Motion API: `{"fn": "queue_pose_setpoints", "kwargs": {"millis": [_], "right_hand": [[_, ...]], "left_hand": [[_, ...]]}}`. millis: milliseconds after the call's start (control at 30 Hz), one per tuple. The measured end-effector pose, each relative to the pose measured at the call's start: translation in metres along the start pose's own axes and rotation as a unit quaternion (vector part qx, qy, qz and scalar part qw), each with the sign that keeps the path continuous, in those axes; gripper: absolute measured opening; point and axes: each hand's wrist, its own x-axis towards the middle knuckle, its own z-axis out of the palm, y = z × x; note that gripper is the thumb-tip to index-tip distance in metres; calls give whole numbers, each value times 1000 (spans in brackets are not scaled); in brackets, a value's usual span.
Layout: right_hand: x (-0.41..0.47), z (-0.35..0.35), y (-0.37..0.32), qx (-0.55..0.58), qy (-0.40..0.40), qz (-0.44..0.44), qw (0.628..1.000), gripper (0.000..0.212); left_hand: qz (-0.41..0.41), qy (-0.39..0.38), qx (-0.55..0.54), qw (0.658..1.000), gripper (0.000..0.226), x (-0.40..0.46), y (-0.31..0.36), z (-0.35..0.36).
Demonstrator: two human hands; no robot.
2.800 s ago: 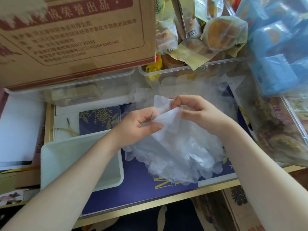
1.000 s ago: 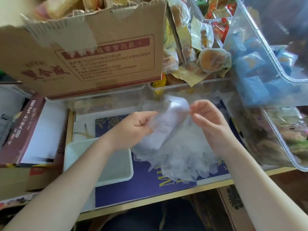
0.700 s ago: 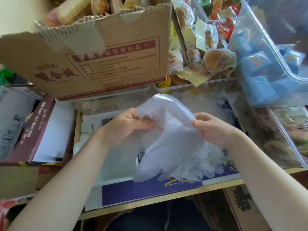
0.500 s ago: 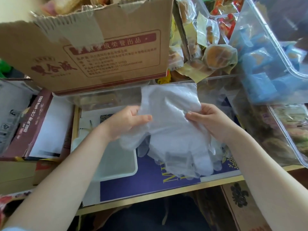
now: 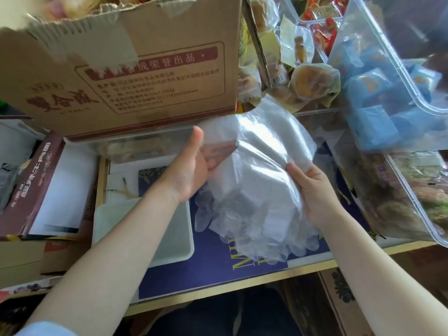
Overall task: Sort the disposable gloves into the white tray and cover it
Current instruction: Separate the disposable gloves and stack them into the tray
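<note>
Cluttered desk: left hand (image 5: 194, 170) flat under gloves (image 5: 261, 180); right hand (image 5: 315, 192) pinching them.

Two hands show, the left hand (image 5: 194, 175) and the right hand (image 5: 315, 192). One white tray (image 5: 174, 238) and one cardboard box (image 5: 135, 76) are in view. The disposable gloves (image 5: 261, 180) form one bunch, too layered to count.

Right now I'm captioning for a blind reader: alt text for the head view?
Two bare hands hold up a bunch of clear disposable gloves above a blue mat, left hand flat, right hand gripping. An uncovered white tray sits left.
</note>
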Motion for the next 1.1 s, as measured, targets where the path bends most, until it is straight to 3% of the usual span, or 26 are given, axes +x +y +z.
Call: {"fn": "queue_pose_setpoints", "kwargs": {"millis": [67,167,333,433,567,667,767,833,900,967,1033,1100], "right_hand": [[1,3,6,25,13,8,1000,19],[2,3,13,31,29,15,999,22],[2,-4,17,-30,-25,23,999,14],[3,-5,20,-81,-41,9,996,16],[5,1,23,-46,-14,-5,999,9],[6,1,27,-41,-25,-31,998,48],[6,2,28,11,-52,-21,998,55],[4,3,26,23,-99,-19,995,46],[0,6,22,23,-142,-21,989,13],[-1,3,19,16,-154,-23,988,29],[-4,2,18,40,-198,-29,979,16],[-3,1,20,58,-187,-31,980,31]], "left_hand": [[-39,7,67,997,80,0,-13,10],[-46,84,106,990,36,1,-27,19],[-15,141,196,970,39,4,-34,13],[18,163,209,964,24,3,-33,12],[57,206,177,961,17,0,-31,13],[54,243,111,962,16,1,-27,15],[26,252,53,966,15,3,-22,15],[8,251,29,968,15,4,-19,12],[-14,238,8,971,14,1,-13,11],[-38,220,18,975,23,-3,-9,9],[-52,199,-1,979,31,-10,-6,10],[-61,168,-61,982,44,-10,-8,8]]}}
